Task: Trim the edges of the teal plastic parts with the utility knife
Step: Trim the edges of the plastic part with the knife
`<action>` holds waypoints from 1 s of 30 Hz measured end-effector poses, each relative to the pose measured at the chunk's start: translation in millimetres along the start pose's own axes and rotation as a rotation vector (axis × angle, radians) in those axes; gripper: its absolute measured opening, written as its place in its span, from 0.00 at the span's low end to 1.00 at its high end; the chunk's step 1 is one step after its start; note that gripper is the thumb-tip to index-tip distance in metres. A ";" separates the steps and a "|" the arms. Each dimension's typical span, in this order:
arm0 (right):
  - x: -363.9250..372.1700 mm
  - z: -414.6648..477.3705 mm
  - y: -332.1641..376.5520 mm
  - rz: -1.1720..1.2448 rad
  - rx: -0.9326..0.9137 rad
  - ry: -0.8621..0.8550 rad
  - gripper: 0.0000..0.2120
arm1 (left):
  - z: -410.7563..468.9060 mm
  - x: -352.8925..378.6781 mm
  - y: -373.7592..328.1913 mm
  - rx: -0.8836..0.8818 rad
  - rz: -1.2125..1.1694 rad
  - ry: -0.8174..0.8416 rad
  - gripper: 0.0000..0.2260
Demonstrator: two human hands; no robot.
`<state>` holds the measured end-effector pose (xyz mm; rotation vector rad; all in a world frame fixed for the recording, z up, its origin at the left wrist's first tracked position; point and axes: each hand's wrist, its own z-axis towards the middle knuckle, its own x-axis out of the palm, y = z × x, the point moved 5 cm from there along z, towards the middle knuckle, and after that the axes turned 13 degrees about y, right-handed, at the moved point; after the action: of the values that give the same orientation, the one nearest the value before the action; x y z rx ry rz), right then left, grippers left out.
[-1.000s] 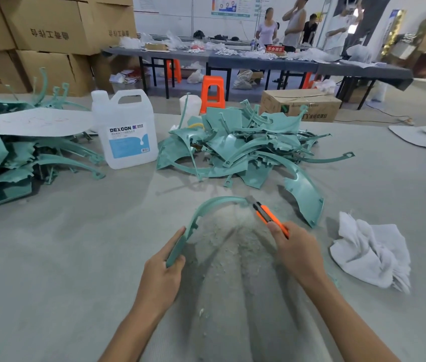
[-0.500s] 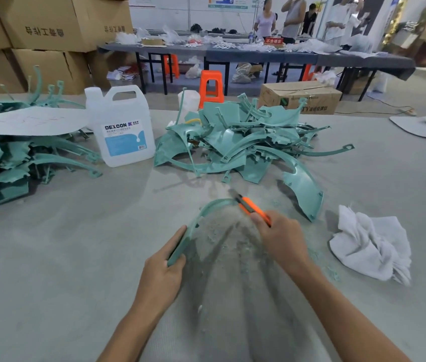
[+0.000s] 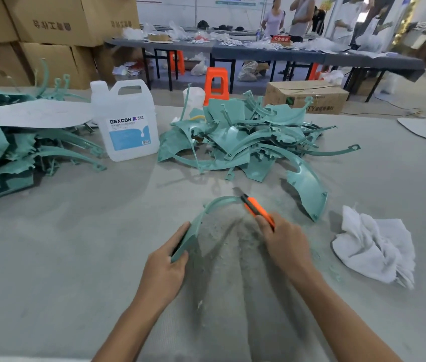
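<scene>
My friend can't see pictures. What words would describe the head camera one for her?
A person's right hand holds an orange utility knife against a curved teal part gripped by the left hand over a grey table. Nearby lie a pile of teal parts, a white jug and a cloth.

A thin curved teal part (image 3: pixel 192 235) stood on edge, its near end gripped in the left hand (image 3: pixel 165 265), its far end meeting the orange utility knife (image 3: pixel 256 209) held in the right hand (image 3: pixel 285 244).

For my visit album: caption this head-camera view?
Left hand grips a curved teal part; right hand holds an orange utility knife at its edge.
</scene>
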<state>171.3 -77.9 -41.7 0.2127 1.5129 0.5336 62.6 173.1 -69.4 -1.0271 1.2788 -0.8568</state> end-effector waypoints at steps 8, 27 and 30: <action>-14.2 6.2 -42.9 -0.027 0.152 -0.045 0.21 | -1.1 -3.3 -2.3 0.018 0.049 -0.023 0.26; -6.0 -45.3 -43.0 0.314 0.125 -0.263 0.17 | -42.9 -157.9 -147.3 0.348 -0.041 -0.508 0.04; -5.2 -45.4 -43.1 0.312 0.127 -0.269 0.18 | -36.4 -169.9 -182.5 0.383 -0.009 -0.484 0.10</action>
<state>135.7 -126.3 -59.6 0.6030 1.2570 0.6293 14.7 266.5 159.8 -0.8613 0.6707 -0.7616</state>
